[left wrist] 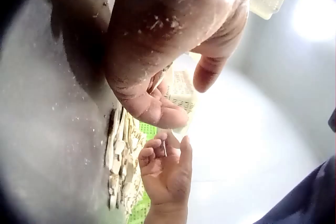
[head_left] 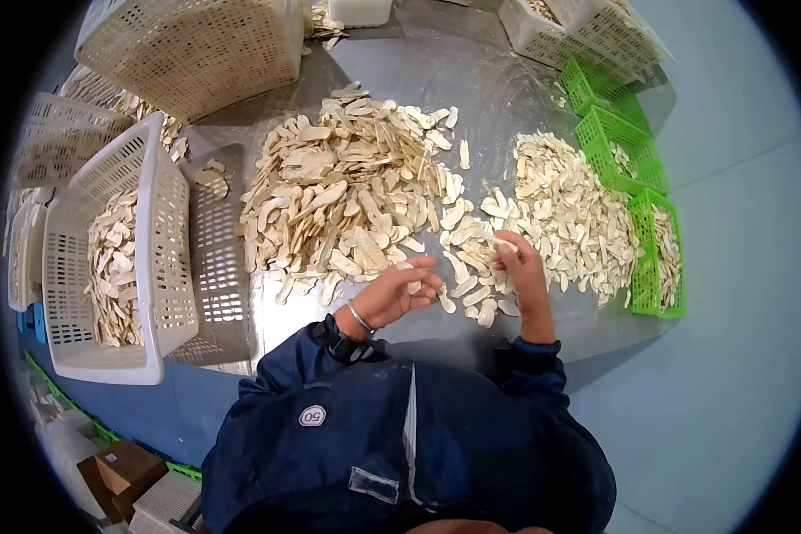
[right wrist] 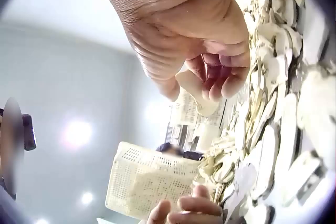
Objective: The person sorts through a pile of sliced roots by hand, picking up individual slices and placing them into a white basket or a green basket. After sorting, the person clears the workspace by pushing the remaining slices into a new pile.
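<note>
My right hand (head_left: 527,278) pinches a pale dried slice (right wrist: 195,91) between thumb and curled fingers, above the front of a scatter of pale slices. To its left, my left hand (head_left: 392,295) is turned with the thumb apart and the fingers bent in. A slice (left wrist: 158,80) shows inside those bent fingers in the left wrist view, mostly hidden by them. Just beyond the left hand lies a tall heap of tan-edged slices (head_left: 329,191). A broader pile of paler slices (head_left: 574,214) spreads beyond the right hand.
At the left, a large white basket (head_left: 169,311) holds slices. Another big perforated basket (head_left: 196,53) stands at the back left. Small green baskets (head_left: 657,307) line the metal table's (head_left: 400,67) right edge, and white crates (head_left: 578,49) stand at the back right.
</note>
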Demonstrator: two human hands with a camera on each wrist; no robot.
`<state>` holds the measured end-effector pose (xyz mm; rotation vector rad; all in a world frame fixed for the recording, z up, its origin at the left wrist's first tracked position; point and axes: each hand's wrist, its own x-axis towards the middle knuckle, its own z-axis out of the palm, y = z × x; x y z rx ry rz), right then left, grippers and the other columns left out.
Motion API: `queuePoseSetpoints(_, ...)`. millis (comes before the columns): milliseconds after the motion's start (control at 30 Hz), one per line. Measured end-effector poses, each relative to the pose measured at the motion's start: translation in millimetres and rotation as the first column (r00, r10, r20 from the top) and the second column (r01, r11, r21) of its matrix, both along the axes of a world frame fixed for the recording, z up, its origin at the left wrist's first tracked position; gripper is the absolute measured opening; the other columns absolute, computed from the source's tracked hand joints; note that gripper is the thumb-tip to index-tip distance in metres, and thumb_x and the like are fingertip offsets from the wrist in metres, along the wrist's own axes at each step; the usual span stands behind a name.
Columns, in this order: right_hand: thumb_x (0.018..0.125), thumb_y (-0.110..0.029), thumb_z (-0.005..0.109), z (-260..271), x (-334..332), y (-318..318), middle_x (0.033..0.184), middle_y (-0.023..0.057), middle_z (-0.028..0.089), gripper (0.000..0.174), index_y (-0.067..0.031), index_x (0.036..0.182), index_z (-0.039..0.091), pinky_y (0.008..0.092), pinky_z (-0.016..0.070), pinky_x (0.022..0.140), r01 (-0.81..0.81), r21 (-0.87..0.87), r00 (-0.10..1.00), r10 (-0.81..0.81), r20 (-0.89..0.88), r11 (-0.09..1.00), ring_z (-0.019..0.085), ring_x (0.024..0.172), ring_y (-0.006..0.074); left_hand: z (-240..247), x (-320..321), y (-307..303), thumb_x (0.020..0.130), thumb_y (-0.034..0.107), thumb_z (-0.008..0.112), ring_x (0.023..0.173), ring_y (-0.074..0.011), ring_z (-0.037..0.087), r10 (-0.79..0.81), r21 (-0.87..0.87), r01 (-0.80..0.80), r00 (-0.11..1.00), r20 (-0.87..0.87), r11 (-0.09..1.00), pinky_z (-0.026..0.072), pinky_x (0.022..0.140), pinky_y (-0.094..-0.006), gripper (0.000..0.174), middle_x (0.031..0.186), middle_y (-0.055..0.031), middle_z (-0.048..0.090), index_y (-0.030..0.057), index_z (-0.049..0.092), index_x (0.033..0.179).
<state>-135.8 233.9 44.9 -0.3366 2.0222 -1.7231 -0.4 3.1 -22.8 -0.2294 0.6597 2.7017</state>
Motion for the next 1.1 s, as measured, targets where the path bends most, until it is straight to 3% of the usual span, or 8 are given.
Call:
queuePoseSetpoints(167, 0.094, -0.014, 0.061, 21, 14, -23, 0.107, 0.005, 0.064, 0.039, -0.0026, 0.131, 0.054, 0.0239, 0.049, 0.08, -0.392, -0.201, 0.91, 0.41, 0.056, 0.898, 0.06, 0.089, 0.0105, 23, 0, 0, 0.102, 0.031, 0.047, 0.121, -0.0393, 0.057, -0.03, 0.186, 0.023, 0.999, 0.037, 0.982, 0.0543, 0.095, -0.0449, 0.045, 0.137, -0.0216, 0.051, 0.0107, 0.041, 0.142)
queuePoseSetpoints(267, 0.089, -0.008, 0.063, 20, -1, -40, 0.104, 0.0074, 0.065, 0.032, -0.003, 0.12, 0.062, 0.0273, 0.0499, 0.079, -0.145, 0.254, 0.963, 0.195, -0.184, 0.956, 0.062, 0.087, 0.0158, 21, 0, 0, 0.102, 0.028, 0.047, 0.115, -0.0332, 0.062, -0.063, 0.153, 0.052, 0.996, 0.069, 0.987, 0.0564, 0.09, -0.0401, 0.042, 0.131, -0.0196, 0.056, 0.0084, 0.045, 0.139)
queuePoseSetpoints(400, 0.076, -0.004, 0.069, -11, -25, -40, 0.105, 0.0107, 0.062, 0.037, -0.0065, 0.113, 0.065, 0.0362, 0.0494, 0.084, 0.157, 0.452, 0.447, 0.345, -0.825, 0.878, 0.059, 0.094, 0.0289, 7, 0, -6, 0.1, 0.022, 0.051, 0.092, -0.0194, 0.065, -0.051, 0.146, 0.043, 0.997, 0.051, 0.988, 0.0552, 0.072, -0.0272, 0.035, 0.108, -0.0115, 0.065, 0.0051, 0.052, 0.131)
queuePoseSetpoints(667, 0.076, -0.003, 0.07, -13, -29, -32, 0.092, 0.0089, 0.063, 0.015, -0.0055, 0.09, 0.064, 0.0367, 0.0493, 0.079, 0.122, 0.392, 0.498, 0.285, -0.819, 0.912, 0.06, 0.088, 0.0284, -2, -1, -5, 0.1, 0.02, 0.05, 0.071, -0.0117, 0.049, -0.096, 0.278, 0.112, 0.993, -0.073, 0.954, 0.043, 0.062, -0.0228, 0.028, 0.083, -0.0012, 0.051, 0.0041, 0.054, 0.123)
queuePoseSetpoints(733, 0.078, -0.005, 0.07, -8, -25, -26, 0.085, 0.0085, 0.063, 0.014, -0.0049, 0.09, 0.063, 0.0343, 0.05, 0.071, 0.123, 0.431, 0.696, 0.233, -0.68, 0.894, 0.061, 0.078, 0.0248, -9, -2, -8, 0.1, 0.018, 0.051, 0.072, -0.0124, 0.05, -0.13, 0.354, 0.181, 0.978, -0.163, 0.918, 0.0444, 0.065, -0.0234, 0.027, 0.082, -0.001, 0.049, 0.0041, 0.053, 0.123)
queuePoseSetpoints(833, 0.085, -0.01, 0.07, -2, -23, -21, 0.076, 0.0056, 0.063, 0.013, -0.0031, 0.094, 0.064, 0.028, 0.0488, 0.062, -0.049, 0.409, 0.928, 0.193, -0.319, 0.911, 0.058, 0.066, 0.014, 13, 2, -3, 0.099, 0.016, 0.054, 0.078, -0.0153, 0.055, 0.02, 0.07, -0.025, 0.997, 0.079, 0.997, 0.0504, 0.073, -0.0273, 0.031, 0.087, -0.0033, 0.055, 0.0039, 0.052, 0.127)
queuePoseSetpoints(933, 0.089, -0.016, 0.069, 29, -7, -28, 0.079, 0.0042, 0.064, 0.019, -0.0024, 0.102, 0.065, 0.0256, 0.0485, 0.066, -0.297, 0.112, 0.952, 0.284, 0.115, 0.948, 0.058, 0.07, 0.01, 59, 1, 5, 0.098, 0.015, 0.057, 0.085, -0.0185, 0.06, 0.108, 0.034, -0.117, 0.972, 0.211, 0.993, 0.0546, 0.081, -0.0333, 0.037, 0.096, -0.0071, 0.061, 0.0038, 0.05, 0.132)
queuePoseSetpoints(1100, 0.084, -0.014, 0.069, -10, -31, -33, 0.087, 0.01, 0.065, 0.023, -0.0034, 0.104, 0.066, 0.0325, 0.0496, 0.07, -0.012, 0.382, 0.812, 0.232, -0.536, 0.924, 0.061, 0.074, 0.0202, 29, 2, 0, 0.096, 0.018, 0.061, 0.086, -0.0164, 0.064, 0.016, -0.018, -0.014, 0.997, 0.07, 1.0, 0.0567, 0.077, -0.0311, 0.039, 0.1, -0.0068, 0.064, 0.0069, 0.05, 0.132)
